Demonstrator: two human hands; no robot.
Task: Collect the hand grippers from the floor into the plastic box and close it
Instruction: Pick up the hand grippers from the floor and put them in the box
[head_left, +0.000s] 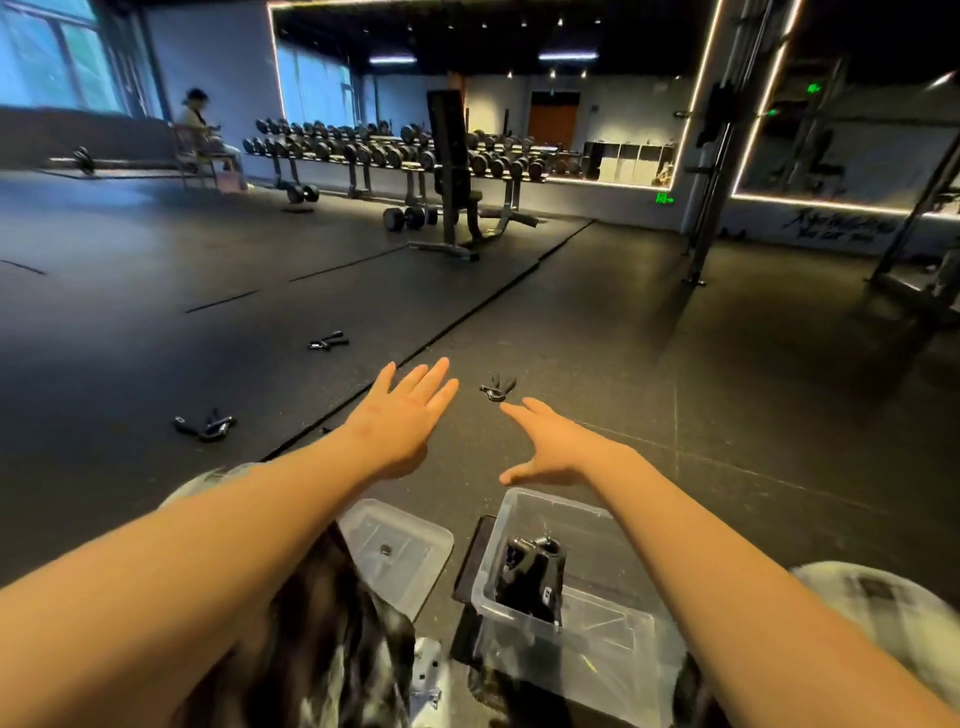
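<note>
On the floor just past your right hand (558, 447) lies the nearest hand gripper (497, 388), not yet touched. Both hands are spread and hold nothing; left hand (410, 415) hovers beside. Pinch both handles together with the right, then drop it into the plastic box (485, 577) at your knees. Second gripper (205, 425) and third gripper (327, 341) lie further left. Lid (400, 551) is off, beside the box.

Three hand grippers lie on the floor: far gripper (328, 341), middle gripper (497, 388), near gripper (205, 426). One plastic box (608, 629), black grippers (530, 577) inside uncountable. One lid (415, 566). Two hands: left hand (405, 415), right hand (556, 447).
</note>
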